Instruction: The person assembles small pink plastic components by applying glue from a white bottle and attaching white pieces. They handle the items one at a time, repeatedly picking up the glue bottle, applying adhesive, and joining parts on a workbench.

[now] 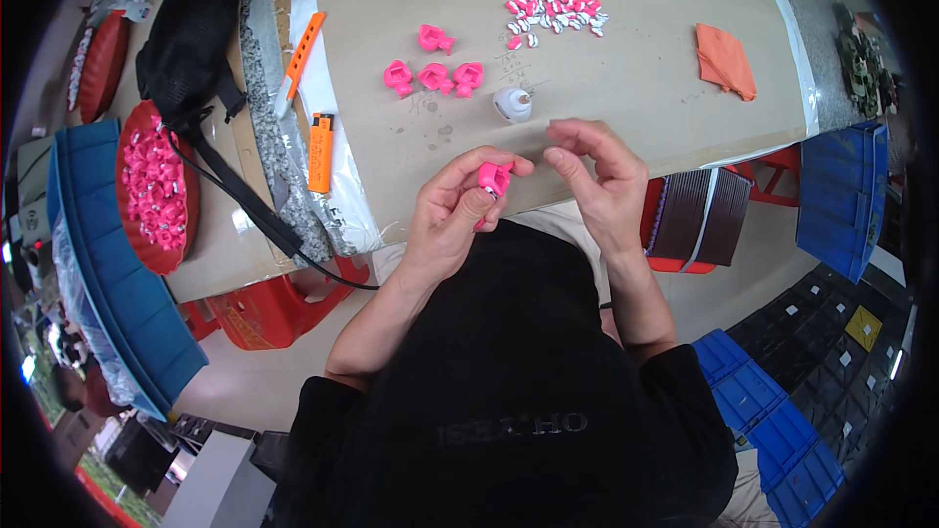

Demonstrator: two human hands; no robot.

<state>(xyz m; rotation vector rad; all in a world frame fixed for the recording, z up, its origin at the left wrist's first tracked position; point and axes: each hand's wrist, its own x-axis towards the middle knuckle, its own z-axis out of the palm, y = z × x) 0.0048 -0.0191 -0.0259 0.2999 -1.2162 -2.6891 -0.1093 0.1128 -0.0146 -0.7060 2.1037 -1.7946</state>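
Between the thumb and fingers of my left hand [452, 210] is a small hollow pink plastic part [493, 177], with a bit of white and black showing by the thumb. My right hand [604, 174] is off to the right of it, thumb and fingers apart, holding nothing that I can see. Just beyond the hands a small white squeeze bottle [512, 106] stands on the table. Several matching pink parts [435, 78] lie farther off to the left. A loose pile of small pink and white pieces with dark lines [556, 10] is at the far middle.
An orange folded cloth [725, 62] lies at the right. On the left are an orange cutter knife [304, 54], an orange lighter [321, 153], a black bag [196, 34] and a red bowl of pink parts [156, 191]. Blue crates [768, 411] stand at lower right.
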